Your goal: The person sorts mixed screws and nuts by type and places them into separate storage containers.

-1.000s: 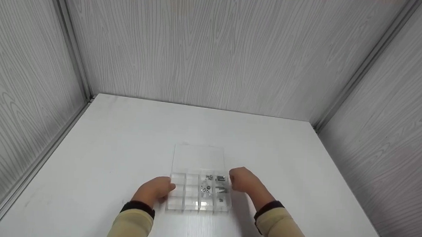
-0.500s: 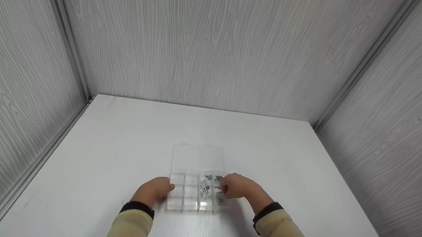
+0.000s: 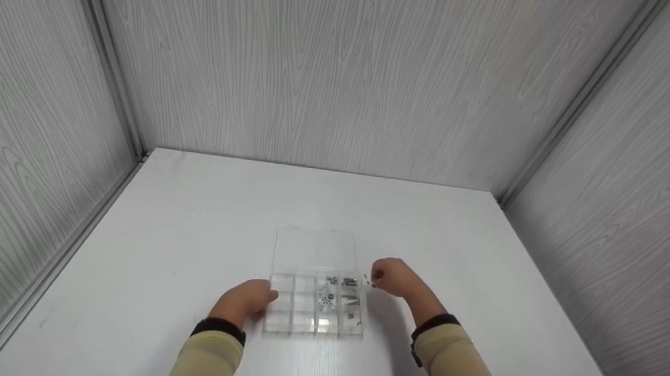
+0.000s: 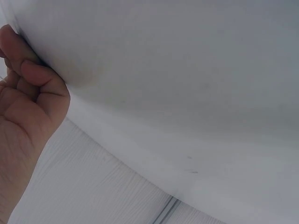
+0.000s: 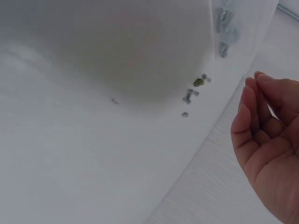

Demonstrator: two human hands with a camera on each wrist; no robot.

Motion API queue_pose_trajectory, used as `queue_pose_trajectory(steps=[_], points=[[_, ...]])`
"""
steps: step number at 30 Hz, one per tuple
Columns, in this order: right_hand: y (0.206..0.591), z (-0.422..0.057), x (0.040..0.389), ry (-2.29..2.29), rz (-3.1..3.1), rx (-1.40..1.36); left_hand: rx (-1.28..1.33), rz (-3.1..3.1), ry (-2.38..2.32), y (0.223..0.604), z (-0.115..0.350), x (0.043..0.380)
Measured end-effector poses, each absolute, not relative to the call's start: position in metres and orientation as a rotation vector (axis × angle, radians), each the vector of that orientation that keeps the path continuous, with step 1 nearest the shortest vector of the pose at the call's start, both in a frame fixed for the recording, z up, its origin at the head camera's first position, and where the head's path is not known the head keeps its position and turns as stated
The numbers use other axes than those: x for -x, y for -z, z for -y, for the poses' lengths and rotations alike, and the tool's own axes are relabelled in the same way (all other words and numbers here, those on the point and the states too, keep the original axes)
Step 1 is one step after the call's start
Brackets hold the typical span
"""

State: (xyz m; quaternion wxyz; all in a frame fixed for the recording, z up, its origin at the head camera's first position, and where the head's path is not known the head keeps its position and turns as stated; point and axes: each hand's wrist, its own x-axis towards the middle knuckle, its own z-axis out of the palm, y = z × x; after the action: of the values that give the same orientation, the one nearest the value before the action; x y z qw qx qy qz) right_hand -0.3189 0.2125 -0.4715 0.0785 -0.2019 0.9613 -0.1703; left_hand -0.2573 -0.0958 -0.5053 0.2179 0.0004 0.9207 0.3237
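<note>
A clear plastic compartment box (image 3: 304, 302) lies on the white table with its transparent lid (image 3: 314, 250) folded back flat behind it. My left hand (image 3: 247, 299) grips the box's left side, thumb over the rim; in the left wrist view its fingers (image 4: 37, 74) are curled. Small metal parts (image 3: 327, 298) sit in the two right-hand columns. Beside the box's right wall, several loose metal pieces (image 5: 191, 94) lie on the table. My right hand (image 3: 394, 276) is next to them, thumb and fingertips (image 5: 261, 77) brought together. Whether anything is between them cannot be made out.
The white table (image 3: 208, 204) runs back to a grey wood-grain panel (image 3: 318, 78). Similar panels stand at the left (image 3: 22, 137) and right (image 3: 627, 186).
My right hand went left over the box's right column, then drew back right beside the loose pieces. An extra small piece shows in the front right compartment. My left hand stayed put.
</note>
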Motion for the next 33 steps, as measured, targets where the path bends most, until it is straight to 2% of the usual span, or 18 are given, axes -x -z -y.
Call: queue_pose_trajectory(steps=[5, 11, 21, 33], points=[[0.485, -0.22, 0.329, 0.461, -2.975, 0.363, -0.007, -2.551, -0.878, 0.503, 0.095, 0.256], [0.504, -0.221, 0.332, 0.354, -2.909, 0.212, -0.027, -2.541, -0.866, 0.503, 0.096, 0.256], [0.508, -0.217, 0.336, 0.299, -2.867, 0.135, 0.02, -2.507, -0.908, 0.498, 0.096, 0.254], [0.494, -0.218, 0.331, 0.342, -2.875, 0.233, 0.005, -2.531, -0.906, 0.5, 0.097, 0.255]])
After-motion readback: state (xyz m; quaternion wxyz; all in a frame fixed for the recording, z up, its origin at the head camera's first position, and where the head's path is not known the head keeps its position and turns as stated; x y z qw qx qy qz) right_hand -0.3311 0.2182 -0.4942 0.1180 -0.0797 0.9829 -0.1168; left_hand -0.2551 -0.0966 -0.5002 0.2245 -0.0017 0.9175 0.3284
